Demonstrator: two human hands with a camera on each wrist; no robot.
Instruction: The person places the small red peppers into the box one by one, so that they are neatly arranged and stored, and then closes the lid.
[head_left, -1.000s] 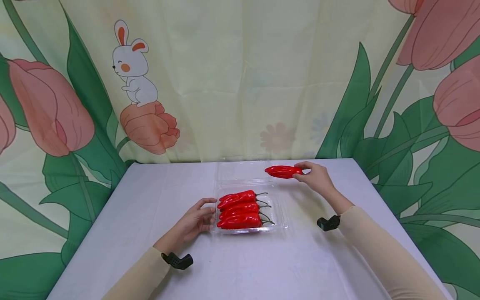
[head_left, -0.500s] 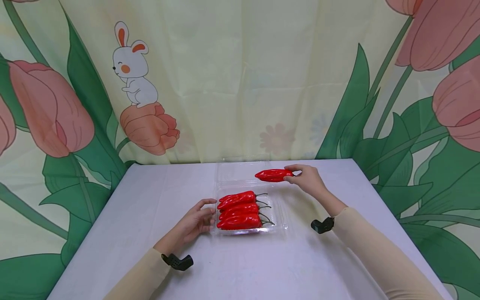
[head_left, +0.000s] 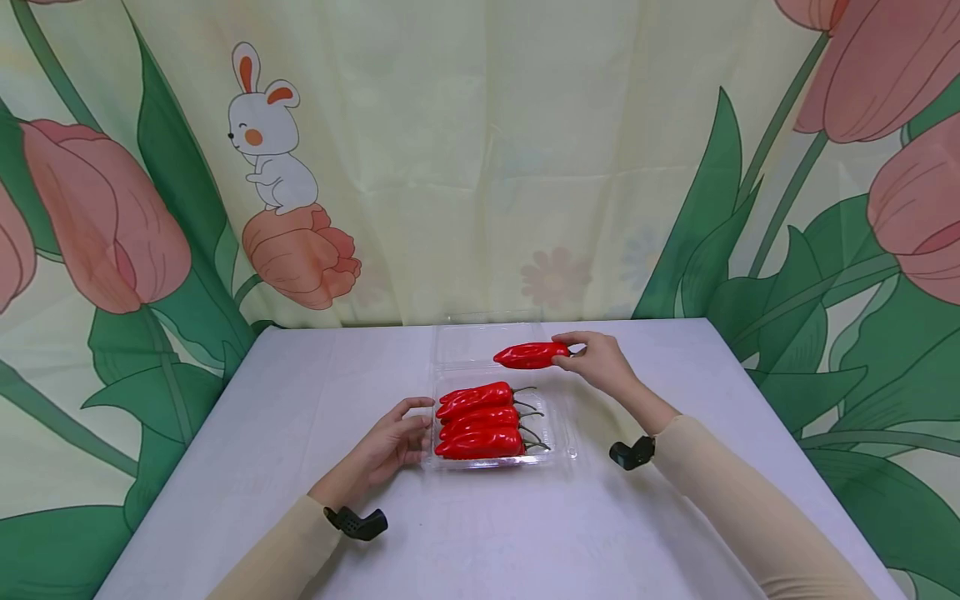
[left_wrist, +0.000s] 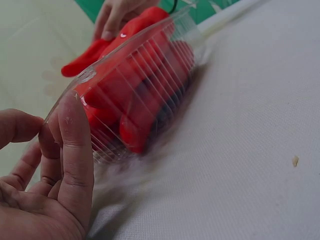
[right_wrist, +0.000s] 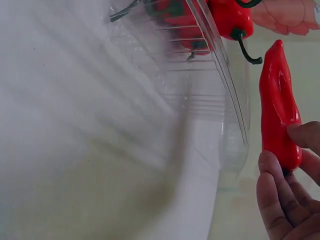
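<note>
My right hand pinches a long red chili pepper by its stem end, thumb on one side and fingers on the other. The pepper is held level above the far part of a clear plastic container, its tip pointing left. Several more red peppers lie side by side in the container, green stems to the right. My left hand holds the container's left side; in the left wrist view the thumb and fingers meet its rim and wall.
The container's clear lid stands open behind it, towards the curtain at the table's back edge. A white cloth covers the table. A tiny tan speck lies on the cloth in the left wrist view.
My right hand has moved left and slightly nearer with the pepper, bringing it from the right of the lid to over the container's far part. The left hand has stayed at the container.
</note>
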